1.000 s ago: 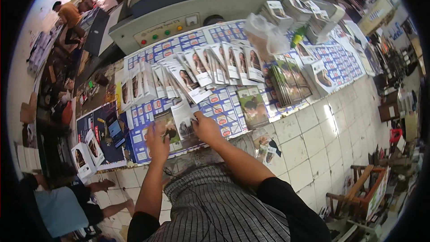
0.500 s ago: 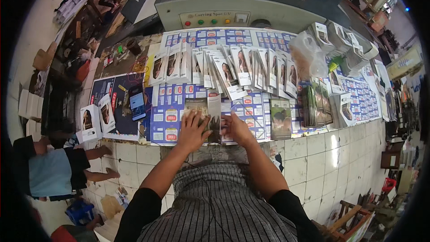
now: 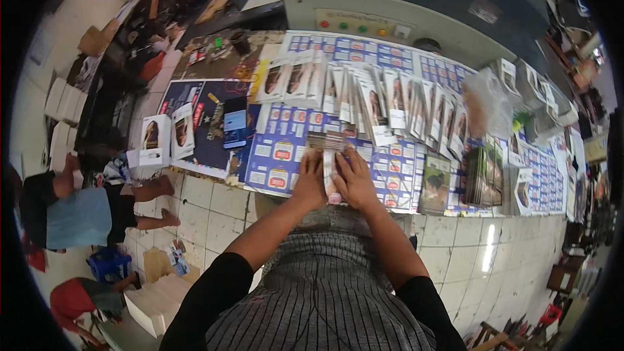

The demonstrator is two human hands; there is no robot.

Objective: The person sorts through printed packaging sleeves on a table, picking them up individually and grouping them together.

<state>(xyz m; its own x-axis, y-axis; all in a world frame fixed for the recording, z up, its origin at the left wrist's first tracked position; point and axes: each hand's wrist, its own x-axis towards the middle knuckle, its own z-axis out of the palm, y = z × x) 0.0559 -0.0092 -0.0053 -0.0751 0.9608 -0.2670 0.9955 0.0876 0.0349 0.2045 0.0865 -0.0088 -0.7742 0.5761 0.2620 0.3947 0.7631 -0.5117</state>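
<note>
A brown printed leaflet (image 3: pixel 331 146) lies in front of me on blue printed sheets (image 3: pixel 276 156), with a pale panel folded up along its middle. On its left part rests my left hand (image 3: pixel 311 181), its fingers drawn together at the fold. My right hand (image 3: pixel 354 182) lies along the other side, fingers stretched out over the paper and thumb against the pale panel. Beyond the hands spreads an overlapping row of white folded leaflets (image 3: pixel 374 104) with a dark picture on each. To the right are a flat green-brown leaflet (image 3: pixel 434 185) and a stack of similar leaflets (image 3: pixel 482 179).
A phone (image 3: pixel 236 123) and two white leaflets (image 3: pixel 155 140) lie at the left. A clear plastic bag (image 3: pixel 486 101) and white stacks (image 3: pixel 546 101) stand at the right. Behind the table is a grey machine (image 3: pixel 364 10) with coloured buttons. A person (image 3: pixel 78 218) sits on the left.
My view has shifted, so the table appears farther right. My left hand has gone from lying spread to fingers drawn together at the fold; my right hand has gone from curled to stretched out.
</note>
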